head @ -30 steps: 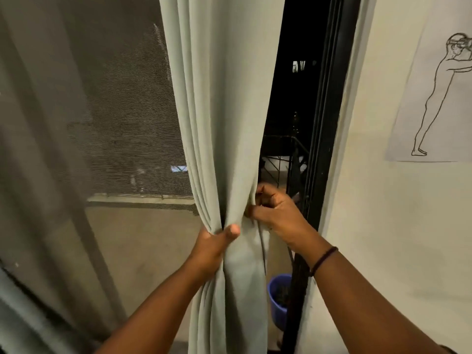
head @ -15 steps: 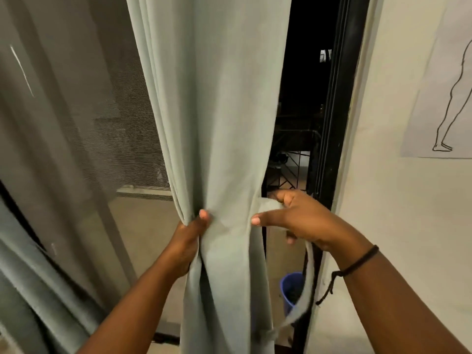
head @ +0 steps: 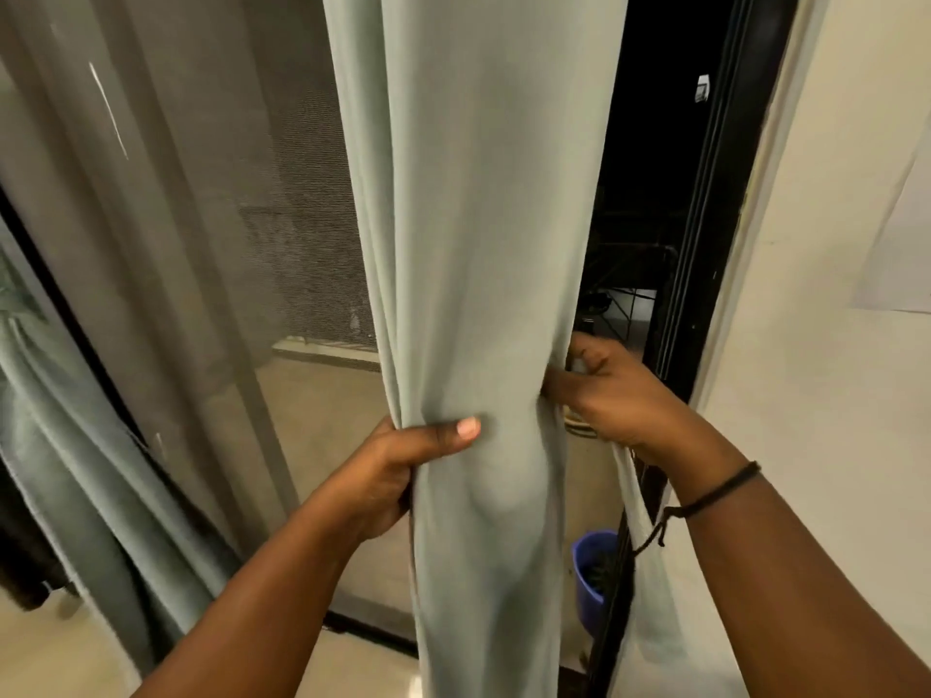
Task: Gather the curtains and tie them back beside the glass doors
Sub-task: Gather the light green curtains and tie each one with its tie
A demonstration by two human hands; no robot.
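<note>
The curtain (head: 473, 244), pale grey-green, hangs in front of the glass doors (head: 302, 234), gathered into one thick column just left of the black door frame (head: 705, 244). The left hand (head: 388, 476) grips the curtain's left edge at its narrowest part, thumb laid across the front of the cloth and the other fingers wrapped out of sight behind the folds. The right hand (head: 619, 395) is on the curtain's right edge at about the same height, fingers curled and pinching a strip of the same pale cloth, the tie (head: 640, 501), which trails down from under the hand along the door frame. A dark cord bracelet (head: 715, 491) circles the right wrist, its loose end dangling. Below the grip the curtain falls straight down to the floor (head: 352, 662). Right of the curtain, low beside the door frame, stands a blue bucket (head: 589, 566), partly hidden. Far left of the curtain a second curtain (head: 101, 496) slants down, bunched. Right of the door frame is a cream wall (head: 816, 395) with a sheet of paper (head: 902, 244) stuck on it.
</note>
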